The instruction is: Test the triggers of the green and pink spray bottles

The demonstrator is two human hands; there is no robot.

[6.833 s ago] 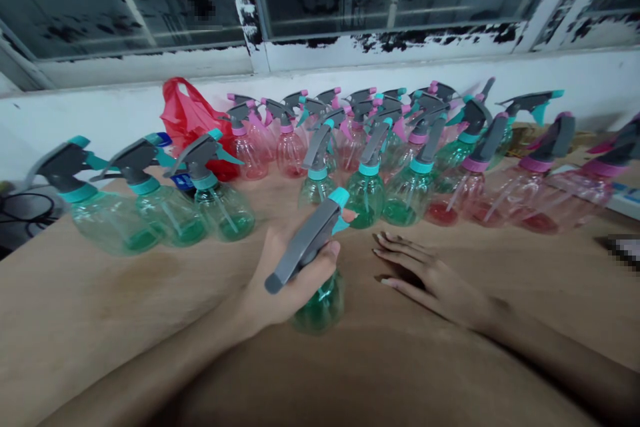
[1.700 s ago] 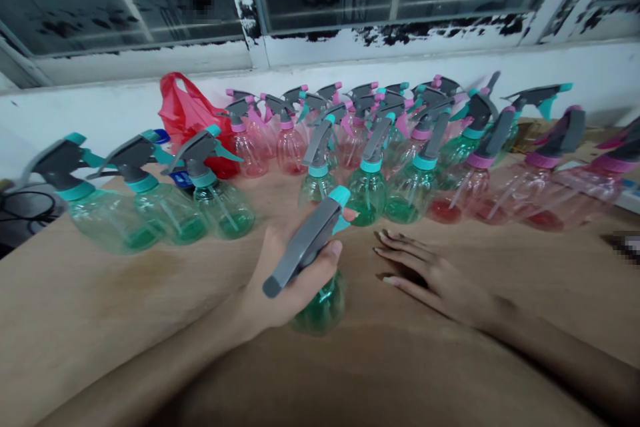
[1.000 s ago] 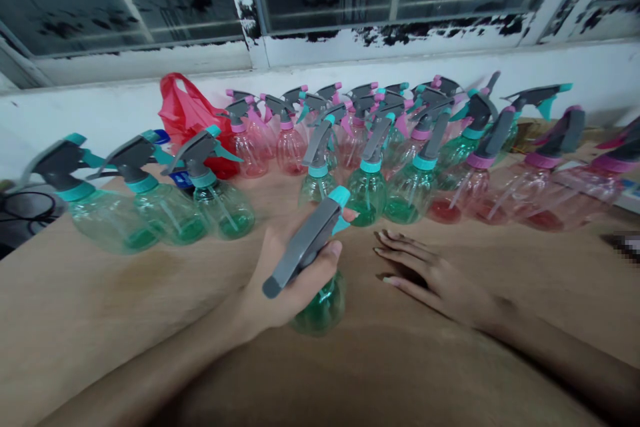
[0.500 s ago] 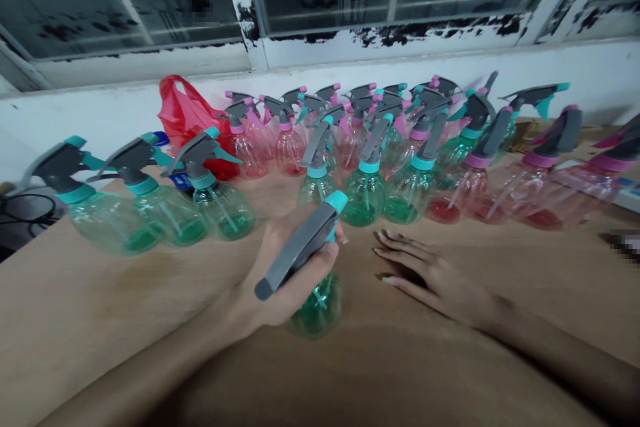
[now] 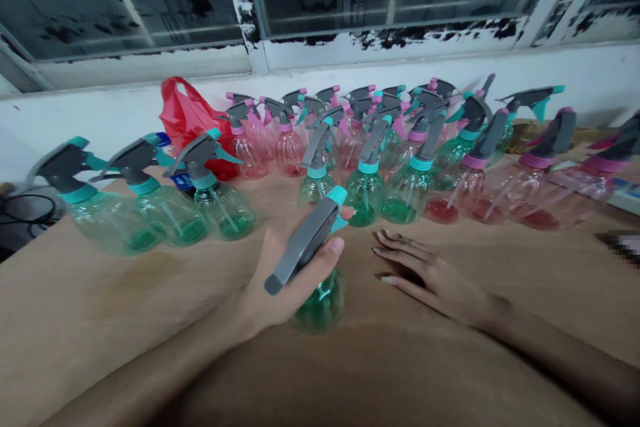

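My left hand (image 5: 287, 273) is wrapped round the neck of a green spray bottle (image 5: 320, 300) with a grey trigger head and a teal nozzle. The bottle stands on the wooden table (image 5: 125, 300), and a finger of that hand lies at the trigger. My right hand (image 5: 430, 277) rests flat on the table just to the right of the bottle, fingers stretched out and holding nothing.
Several green spray bottles (image 5: 220, 203) stand at the left and several green and pink ones (image 5: 365, 147) crowd the back by the white wall. A red plastic bag (image 5: 187, 113) sits behind them. A black cable (image 5: 25, 210) lies at the far left edge.
Half a second ago the trigger was squeezed and the bottle tipped a little left. Now the trigger is out again and the bottle stands as before. My right hand has stayed still.
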